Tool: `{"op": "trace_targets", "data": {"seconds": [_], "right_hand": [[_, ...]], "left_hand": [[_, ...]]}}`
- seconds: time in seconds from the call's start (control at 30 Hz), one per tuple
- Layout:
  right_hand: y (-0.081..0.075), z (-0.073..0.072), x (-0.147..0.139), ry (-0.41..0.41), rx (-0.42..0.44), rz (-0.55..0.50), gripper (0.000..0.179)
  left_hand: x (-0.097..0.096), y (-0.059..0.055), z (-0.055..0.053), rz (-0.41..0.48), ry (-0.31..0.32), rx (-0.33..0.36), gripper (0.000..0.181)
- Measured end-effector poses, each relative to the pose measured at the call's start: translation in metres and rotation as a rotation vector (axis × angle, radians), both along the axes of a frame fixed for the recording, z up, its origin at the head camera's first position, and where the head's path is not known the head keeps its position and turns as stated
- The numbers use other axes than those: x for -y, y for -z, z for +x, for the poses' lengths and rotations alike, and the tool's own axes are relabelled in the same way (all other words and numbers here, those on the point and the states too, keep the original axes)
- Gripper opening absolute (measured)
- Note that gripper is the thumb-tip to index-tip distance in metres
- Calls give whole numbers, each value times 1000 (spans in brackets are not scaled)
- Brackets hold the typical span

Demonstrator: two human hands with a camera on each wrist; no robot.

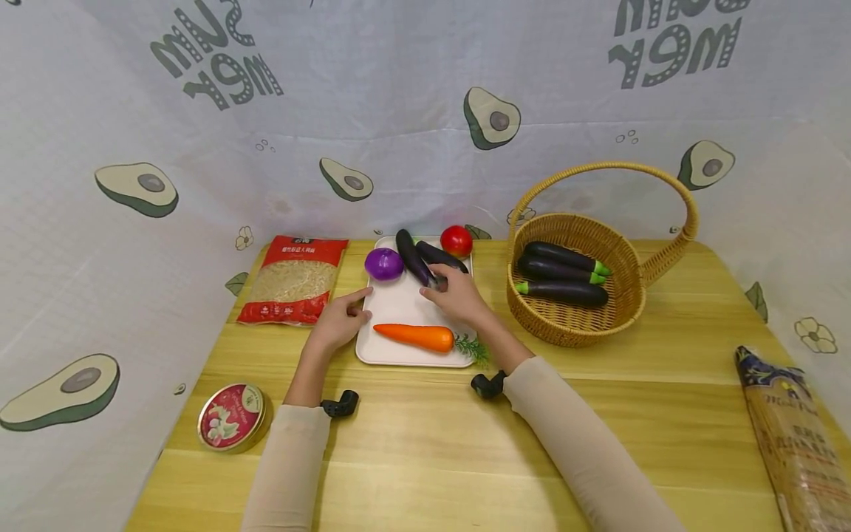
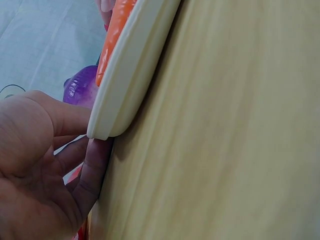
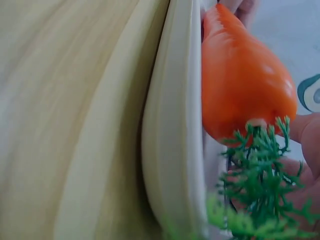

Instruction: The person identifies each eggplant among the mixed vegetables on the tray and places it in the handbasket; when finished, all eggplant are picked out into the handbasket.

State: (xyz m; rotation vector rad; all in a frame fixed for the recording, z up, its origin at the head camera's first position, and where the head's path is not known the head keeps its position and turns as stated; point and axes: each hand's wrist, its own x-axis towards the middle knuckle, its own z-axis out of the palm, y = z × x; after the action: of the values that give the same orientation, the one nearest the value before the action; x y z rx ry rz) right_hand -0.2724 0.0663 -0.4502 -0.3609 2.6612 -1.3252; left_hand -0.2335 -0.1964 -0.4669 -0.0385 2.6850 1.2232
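We tag this as positioning an eggplant (image 1: 411, 256) on the white tray (image 1: 397, 304), centre frame: right hand (image 1: 458, 297) pinches its near end, left hand (image 1: 340, 319) touches the tray's left edge, fingers extended; next likely needs a controlled release.

Tray (image 1: 399, 307), centre: smooth plastic | carrot (image 1: 419, 337), centre: glossy, plastic-like | basket (image 1: 555, 334), right: rough wicker | table (image 1: 412, 451), bottom: smooth wood-grain | curtain (image 1: 399, 66), top: matt, cloth-like
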Motion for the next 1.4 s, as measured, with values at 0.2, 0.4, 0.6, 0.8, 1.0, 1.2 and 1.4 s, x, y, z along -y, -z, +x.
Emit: {"op": "trace_targets", "data": {"seconds": [0.2, 0.4, 0.6, 0.8, 1.0, 1.2, 1.4], "right_hand": [[3, -4, 10, 32, 9, 39, 63], [5, -7, 18, 97, -41, 93, 53], [4, -6, 20, 137, -72, 106, 39], [-4, 2, 11, 139, -57, 83, 40], [-14, 13, -4, 137, -95, 53, 40], [-30, 28, -23, 132, -131, 33, 39], [-53, 44, -49, 121, -235, 31, 36]], "left_hand": [[0, -1, 1, 0, -6, 12, 54], [0, 0, 0, 2, -10, 10, 55], [0, 1, 1, 12, -6, 9, 54], [0, 1, 1, 20, 1, 11, 53], [2, 0, 0, 25, -7, 13, 54], [0, -1, 2, 20, -7, 21, 55], [-1, -2, 1, 30, 0, 2, 54]]}}
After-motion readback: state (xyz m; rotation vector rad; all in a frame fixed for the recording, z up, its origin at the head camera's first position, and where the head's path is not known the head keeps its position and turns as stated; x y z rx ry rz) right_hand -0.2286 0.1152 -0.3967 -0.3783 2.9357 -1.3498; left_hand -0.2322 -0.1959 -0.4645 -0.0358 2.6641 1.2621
